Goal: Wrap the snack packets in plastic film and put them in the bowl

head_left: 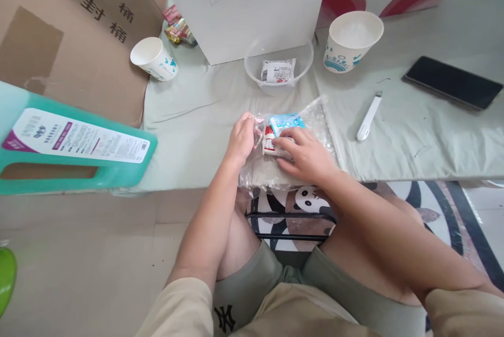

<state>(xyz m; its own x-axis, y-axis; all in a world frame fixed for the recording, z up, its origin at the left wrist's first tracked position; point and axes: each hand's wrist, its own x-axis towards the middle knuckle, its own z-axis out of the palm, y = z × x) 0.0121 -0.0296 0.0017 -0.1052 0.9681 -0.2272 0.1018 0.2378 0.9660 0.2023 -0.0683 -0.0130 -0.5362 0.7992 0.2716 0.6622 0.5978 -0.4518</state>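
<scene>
A clear plastic bag (315,122) lies at the near edge of the cloth-covered table (413,137), with small packets (285,123) in blue, white and red inside it. My left hand (241,138) pinches the bag's left edge, fingers closed. My right hand (305,154) lies on top of the bag, its fingers pressed onto the packets. Behind the bag stands a clear plastic bowl (307,61) holding one white sachet (279,71).
A paper cup (154,59) lies tilted at back left, another paper cup (353,40) stands at back right. A white pen-like tool (369,116) and a black phone (452,82) lie to the right. A teal jug (74,143) and cardboard box (79,27) are left; a white box (252,1) behind.
</scene>
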